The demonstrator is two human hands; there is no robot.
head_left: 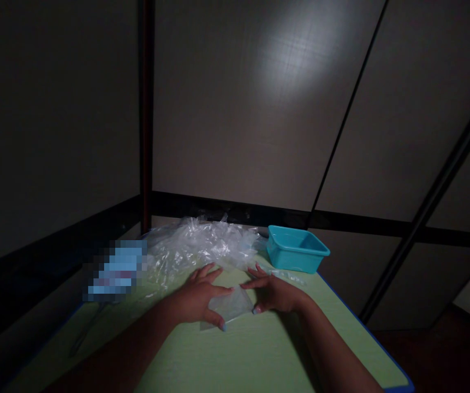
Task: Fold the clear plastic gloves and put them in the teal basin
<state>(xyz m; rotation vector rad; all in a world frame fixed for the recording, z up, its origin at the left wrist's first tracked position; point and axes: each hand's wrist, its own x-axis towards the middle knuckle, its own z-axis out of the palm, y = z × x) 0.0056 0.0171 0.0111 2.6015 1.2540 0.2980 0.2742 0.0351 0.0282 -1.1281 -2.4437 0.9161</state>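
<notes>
A clear plastic bag (235,307) lies flat on the green tabletop (218,360) between my hands. My left hand (200,297) rests over its left side, fingers spread, with the thumb and index finger on the plastic. At its right edge is my right hand (275,292), fingers apart, the thumb and a fingertip touching or very close to the bag. Neither hand is closed around anything. Just beyond them spreads a loose heap of crumpled clear plastic bags (206,243).
A turquoise plastic basin (296,254) stands at the table's back right. Another clear plastic piece (290,277) lies in front of it. On the left is a blurred-out blue item (118,270). Panelled walls (235,136) rise behind the table.
</notes>
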